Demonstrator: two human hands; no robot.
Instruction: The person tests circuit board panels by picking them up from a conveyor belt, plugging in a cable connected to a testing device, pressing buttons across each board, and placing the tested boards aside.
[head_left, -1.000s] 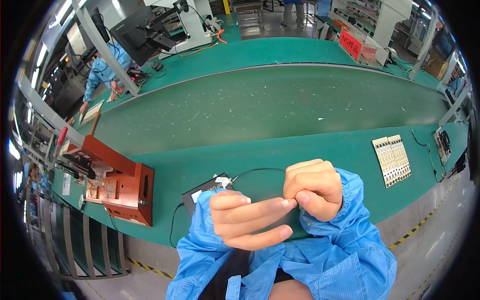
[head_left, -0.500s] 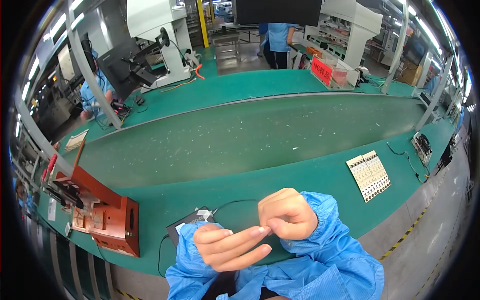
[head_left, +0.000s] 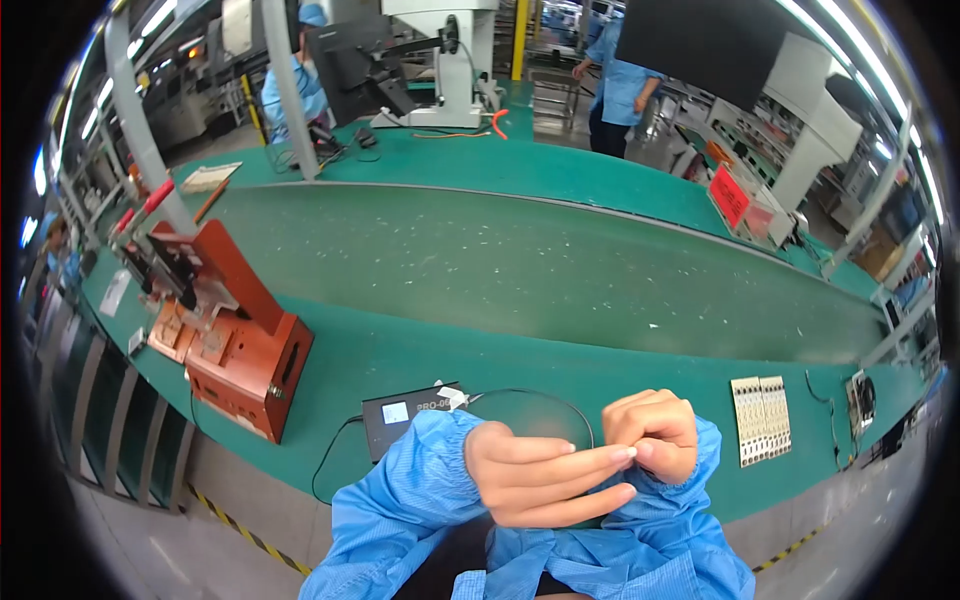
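My left hand (head_left: 545, 475) is in front of me with its fingers stretched out, one fingertip meeting my right hand. My right hand (head_left: 655, 432) is closed, its fingers curled and the thumb pressed at that left fingertip. Anything small between the fingertips is hidden. Just beyond my left sleeve lies a black box (head_left: 378, 432) with a white label, lettering and pieces of tape. A thin black cable (head_left: 545, 394) runs from it behind my hands. Both hands are above the green bench, apart from the box.
An orange-brown fixture (head_left: 250, 372) with red-handled clamps stands left. Cream circuit-board panels (head_left: 762, 422) lie right, near a fan-like part (head_left: 860, 402) and a cable. A sunken green strip (head_left: 500, 250) crosses behind. A person in blue (head_left: 618, 90) stands beyond; another sits back left.
The view has turned and tilted, so the bench and fixture sit differently in it. My hands stay together at the fingertips and appear further right. The person at the back now shows more fully.
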